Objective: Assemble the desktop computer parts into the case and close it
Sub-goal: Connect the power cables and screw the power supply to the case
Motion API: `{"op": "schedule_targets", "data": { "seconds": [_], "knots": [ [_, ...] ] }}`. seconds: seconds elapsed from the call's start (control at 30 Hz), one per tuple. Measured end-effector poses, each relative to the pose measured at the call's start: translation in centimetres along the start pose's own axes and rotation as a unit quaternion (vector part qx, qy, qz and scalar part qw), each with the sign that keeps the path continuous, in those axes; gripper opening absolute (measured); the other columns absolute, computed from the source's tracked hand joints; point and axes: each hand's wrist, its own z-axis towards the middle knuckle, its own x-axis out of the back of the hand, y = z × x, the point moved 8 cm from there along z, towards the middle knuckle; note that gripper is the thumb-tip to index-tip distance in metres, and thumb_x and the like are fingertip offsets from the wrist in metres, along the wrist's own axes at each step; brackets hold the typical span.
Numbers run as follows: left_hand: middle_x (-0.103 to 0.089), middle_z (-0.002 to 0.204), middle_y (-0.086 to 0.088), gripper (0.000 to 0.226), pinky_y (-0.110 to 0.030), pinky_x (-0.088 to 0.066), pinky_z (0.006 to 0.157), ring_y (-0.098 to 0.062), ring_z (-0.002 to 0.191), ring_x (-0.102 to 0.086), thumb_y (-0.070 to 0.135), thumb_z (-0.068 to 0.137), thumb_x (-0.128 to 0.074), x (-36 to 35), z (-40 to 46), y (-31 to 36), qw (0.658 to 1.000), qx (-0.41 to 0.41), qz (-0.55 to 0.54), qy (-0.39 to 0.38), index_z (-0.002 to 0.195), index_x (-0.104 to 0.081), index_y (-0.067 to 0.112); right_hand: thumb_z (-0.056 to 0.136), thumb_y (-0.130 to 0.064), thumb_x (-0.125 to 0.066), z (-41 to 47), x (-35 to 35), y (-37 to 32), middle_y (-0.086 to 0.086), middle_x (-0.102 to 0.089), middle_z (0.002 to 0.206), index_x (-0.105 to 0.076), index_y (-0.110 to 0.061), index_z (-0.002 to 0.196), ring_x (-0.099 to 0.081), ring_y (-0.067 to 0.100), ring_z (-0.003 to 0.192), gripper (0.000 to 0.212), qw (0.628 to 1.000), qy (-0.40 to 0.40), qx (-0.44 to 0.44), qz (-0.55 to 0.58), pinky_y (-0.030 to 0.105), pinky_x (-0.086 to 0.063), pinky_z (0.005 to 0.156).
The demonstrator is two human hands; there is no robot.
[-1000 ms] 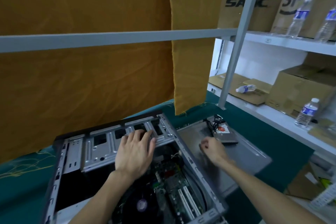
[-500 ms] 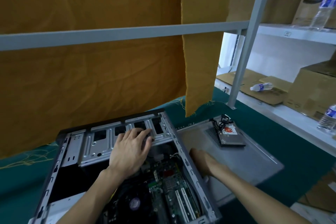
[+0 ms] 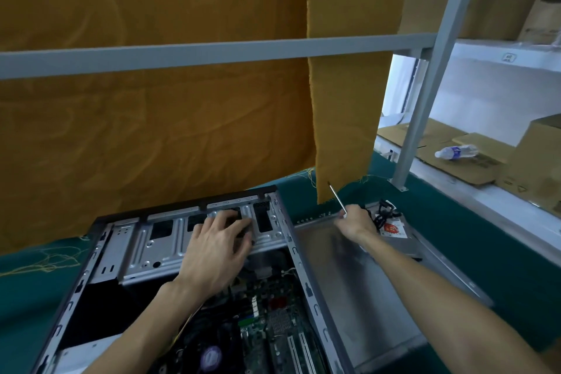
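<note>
Flanking the open case [image 3: 291, 252]: side panel [image 3: 349, 282], hanging orange cloth [image 3: 343, 130], shelf post [image 3: 425, 94].

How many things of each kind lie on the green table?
Computer case: 1
Side panel: 1
Drive with cables: 1
Screwdriver, in the right hand: 1
Total: 4

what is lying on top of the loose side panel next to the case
A drive with a red-and-white label and black cables lies at the side panel's far end. The right hand, gripping a screwdriver, covers the drive's near corner.
</note>
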Motion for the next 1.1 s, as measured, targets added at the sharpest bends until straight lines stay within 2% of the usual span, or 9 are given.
{"op": "schedule_targets", "data": {
  "seconds": [0.1, 0.2, 0.37, 0.5, 0.67, 0.77, 0.87, 1.0, 1.1],
  "knots": [
    [-0.051, 0.139, 0.002, 0.033, -0.041, -0.041, 0.1, -0.025, 0.125, -0.048, 0.035, 0.104, -0.049, 0.4, 1.8, 1.1, 0.999, 0.0, -0.034, 0.041, 0.132, -0.064, 0.026, 0.093, -0.039, -0.071, 1.5, -0.2, -1.1, 0.007, -0.068, 0.108, -0.065, -0.015, 0.111, -0.066, 0.027, 0.091, 0.031, 0.997, 0.018, 0.031, -0.063, 0.034, -0.052, 0.074],
    [-0.051, 0.141, 0.004, 0.037, -0.041, -0.04, 0.106, -0.022, 0.13, -0.045, 0.033, 0.105, -0.048, -0.2, 2.9, 1.5, 0.997, 0.012, -0.07, 0.036, 0.138, -0.059, 0.022, 0.091, -0.047, -0.072, 2.8, -0.9, -2.2, 0.007, -0.068, 0.105, -0.067, -0.014, 0.113, -0.068, 0.027, 0.089, 0.04, 0.992, -0.006, 0.064, -0.11, 0.034, -0.054, 0.071],
    [-0.053, 0.135, 0.007, 0.035, -0.037, -0.041, 0.102, -0.019, 0.123, -0.048, 0.036, 0.104, -0.047, -0.6, 2.7, 0.4, 0.994, 0.031, -0.1, 0.044, 0.133, -0.061, 0.022, 0.087, -0.039, -0.079, 5.2, -2.1, -2.4, 0.004, -0.071, 0.098, -0.073, -0.018, 0.102, -0.067, 0.025, 0.091, 0.027, 0.992, -0.08, 0.066, -0.068, 0.037, -0.057, 0.083],
    [-0.054, 0.132, 0.006, 0.033, -0.039, -0.041, 0.102, -0.019, 0.119, -0.052, 0.037, 0.104, -0.047, -0.9, 3.0, 0.7, 0.996, 0.034, -0.082, 0.031, 0.13, -0.062, 0.023, 0.082, -0.042, -0.083, 6.3, -2.3, -2.2, 0.004, -0.071, 0.094, -0.072, -0.018, 0.092, -0.068, 0.024, 0.091, 0.028, 0.992, -0.099, 0.055, -0.049, 0.037, -0.056, 0.084],
    [-0.054, 0.131, 0.006, 0.033, -0.04, -0.041, 0.101, -0.019, 0.118, -0.053, 0.038, 0.104, -0.045, -0.9, 2.9, 0.6, 0.995, 0.038, -0.088, 0.03, 0.129, -0.061, 0.024, 0.08, -0.038, -0.086, 7.1, -2.9, -2.6, 0.004, -0.069, 0.099, -0.073, -0.014, 0.103, -0.067, 0.026, 0.095, 0.035, 0.991, -0.108, 0.046, -0.069, 0.04, -0.058, 0.089],
    [-0.055, 0.13, 0.006, 0.033, -0.04, -0.042, 0.101, -0.02, 0.117, -0.054, 0.037, 0.104, -0.046, -0.8, 2.9, 0.6, 0.995, 0.035, -0.088, 0.03, 0.128, -0.062, 0.022, 0.083, -0.025, -0.085, 7.2, -3.1, -3.1, 0.009, -0.068, 0.098, -0.071, -0.007, 0.101, -0.067, 0.026, 0.085, 0.029, 0.991, -0.111, 0.027, -0.072, 0.033, -0.058, 0.07],
    [-0.056, 0.129, 0.005, 0.032, -0.041, -0.042, 0.1, -0.02, 0.116, -0.054, 0.036, 0.104, -0.046, -0.8, 2.9, 0.7, 0.995, 0.035, -0.088, 0.032, 0.127, -0.062, 0.022, 0.087, -0.016, -0.081, 7.2, -3.2, -3.8, 0.011, -0.066, 0.098, -0.064, -0.005, 0.095, -0.062, 0.019, 0.069, 0.022, 0.99, -0.11, 0.024, -0.09, 0.024, -0.045, 0.047],
    [-0.056, 0.129, 0.005, 0.032, -0.04, -0.041, 0.101, -0.02, 0.116, -0.054, 0.036, 0.104, -0.046, -0.7, 2.9, 0.7, 0.995, 0.033, -0.087, 0.032, 0.127, -0.062, 0.022, 0.085, -0.006, -0.076, 7.4, -3.0, -3.8, 0.011, -0.065, 0.085, -0.059, -0.006, 0.083, -0.065, 0.022, 0.062, 0.017, 0.992, -0.097, 0.017, -0.083, 0.023, -0.043, 0.041],
    [-0.055, 0.129, 0.006, 0.031, -0.039, -0.041, 0.1, -0.019, 0.116, -0.054, 0.036, 0.104, -0.046, -0.7, 2.9, 0.6, 0.995, 0.035, -0.086, 0.032, 0.127, -0.063, 0.023, 0.081, -0.005, -0.078, 7.5, -3.0, -3.3, 0.013, -0.069, 0.078, -0.066, -0.002, 0.081, -0.064, 0.021, 0.056, 0.013, 0.995, -0.09, 0.002, -0.05, 0.026, -0.049, 0.046]
  ]
}}
